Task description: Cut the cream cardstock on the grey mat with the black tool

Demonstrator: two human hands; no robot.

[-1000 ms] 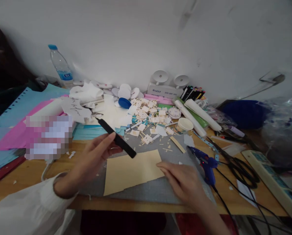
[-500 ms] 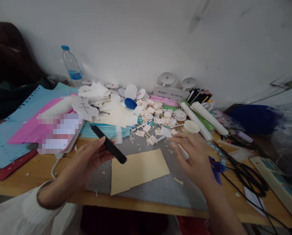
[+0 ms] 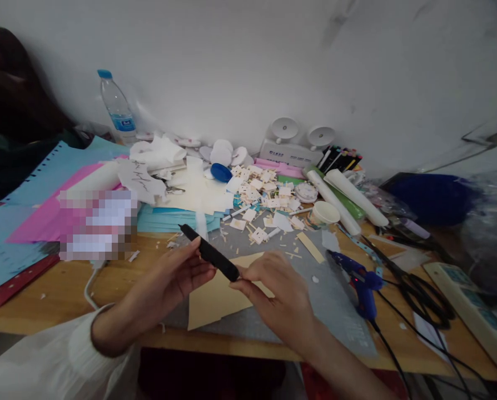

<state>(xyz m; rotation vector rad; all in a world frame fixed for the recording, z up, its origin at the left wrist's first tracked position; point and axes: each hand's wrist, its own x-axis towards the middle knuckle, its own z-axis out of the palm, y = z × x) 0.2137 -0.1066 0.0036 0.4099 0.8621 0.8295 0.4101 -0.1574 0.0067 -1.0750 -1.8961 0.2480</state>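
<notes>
My left hand (image 3: 179, 278) is closed round a thick black pen-like tool (image 3: 210, 254), thumb on top. Its thin tip points up and to the left. At the tool's lower right end, my right hand (image 3: 279, 294) pinches with thumb and forefinger. Below both hands a tan sheet of card (image 3: 207, 305) lies on the grey cutting mat (image 3: 332, 311), partly covered by my fingers. A narrow tan strip (image 3: 311, 247) rests on the mat beyond my right hand.
Small pale cut-outs (image 3: 259, 189) are heaped at the back, beside a paper cup (image 3: 323, 214). On the right lie a blue glue gun (image 3: 363, 283), black scissors (image 3: 419, 294) and a power strip (image 3: 461, 311). Coloured sheets (image 3: 40, 216) and a bottle (image 3: 117, 105) are on the left.
My right hand has moved left from beside the cup to the end of the black tool, uncovering the glue gun and strip. My left hand and the tool have shifted right.
</notes>
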